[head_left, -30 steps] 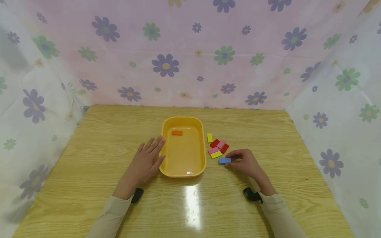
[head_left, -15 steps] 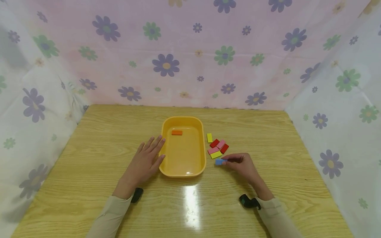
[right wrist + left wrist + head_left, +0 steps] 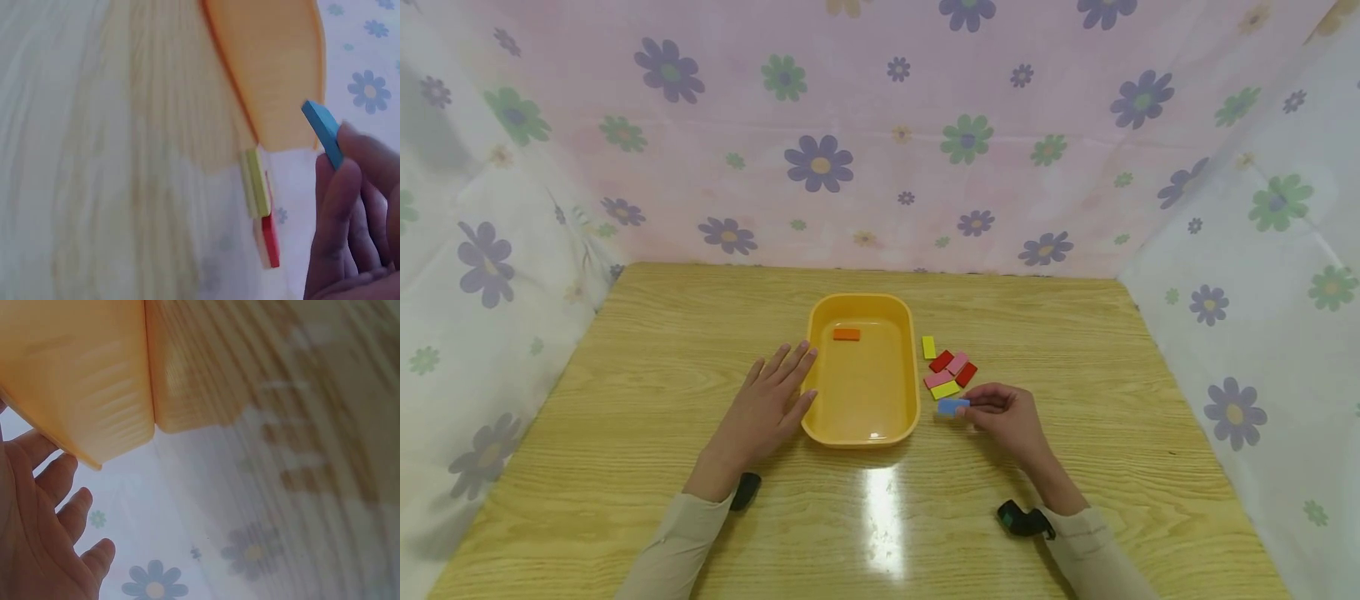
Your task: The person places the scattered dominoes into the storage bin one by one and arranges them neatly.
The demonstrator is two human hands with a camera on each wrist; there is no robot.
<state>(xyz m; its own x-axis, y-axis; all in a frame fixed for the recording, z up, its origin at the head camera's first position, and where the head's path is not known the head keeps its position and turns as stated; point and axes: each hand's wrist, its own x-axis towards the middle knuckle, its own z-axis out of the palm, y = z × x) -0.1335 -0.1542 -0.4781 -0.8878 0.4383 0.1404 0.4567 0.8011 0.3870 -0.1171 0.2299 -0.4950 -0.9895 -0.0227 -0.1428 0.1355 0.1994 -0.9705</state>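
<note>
Between thumb and fingers, my right hand (image 3: 1006,419) pinches a small blue rectangular block (image 3: 952,407), just in front of the loose blocks. The right wrist view shows that blue block (image 3: 323,128) held above the table, tilted. My left hand (image 3: 763,408) touches the left rim of a yellow plastic tub (image 3: 859,392), its fingers spread and straight. In the left wrist view the fingertips lie along the tub's rim (image 3: 81,457). One orange block (image 3: 847,335) lies inside the tub, towards its far end.
Right of the tub lie several flat blocks: a yellow block (image 3: 928,347) standing apart, a red block (image 3: 941,361), a pink block (image 3: 957,363), another yellow block (image 3: 945,390) and others. A floral cloth (image 3: 865,108) hangs behind the wooden table (image 3: 700,308) and at both sides.
My right hand has moved a little left towards the tub with the blue block pinched in it. The left hand and the tub have stayed in place.
</note>
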